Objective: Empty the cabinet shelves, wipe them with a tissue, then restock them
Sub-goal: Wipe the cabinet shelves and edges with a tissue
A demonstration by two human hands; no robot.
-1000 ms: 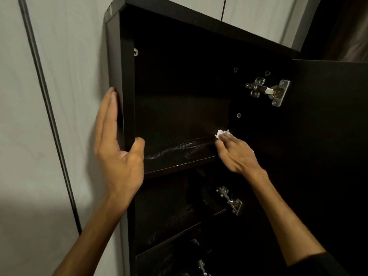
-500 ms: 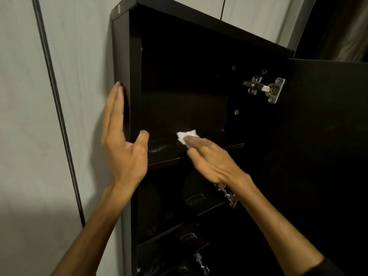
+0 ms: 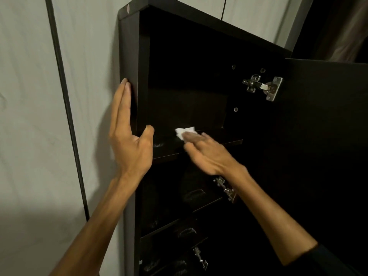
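Flanking the right hand (image 3: pixel 207 154): open door (image 3: pixel 326 156).

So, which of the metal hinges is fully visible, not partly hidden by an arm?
The top hinge, beside the open door. The next hinge down is partly covered by the right forearm.

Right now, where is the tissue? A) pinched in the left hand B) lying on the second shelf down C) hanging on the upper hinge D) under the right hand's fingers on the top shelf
D: the white tissue sits under the fingertips of the right hand on the top shelf, while the left hand rests against the cabinet side panel and holds nothing.
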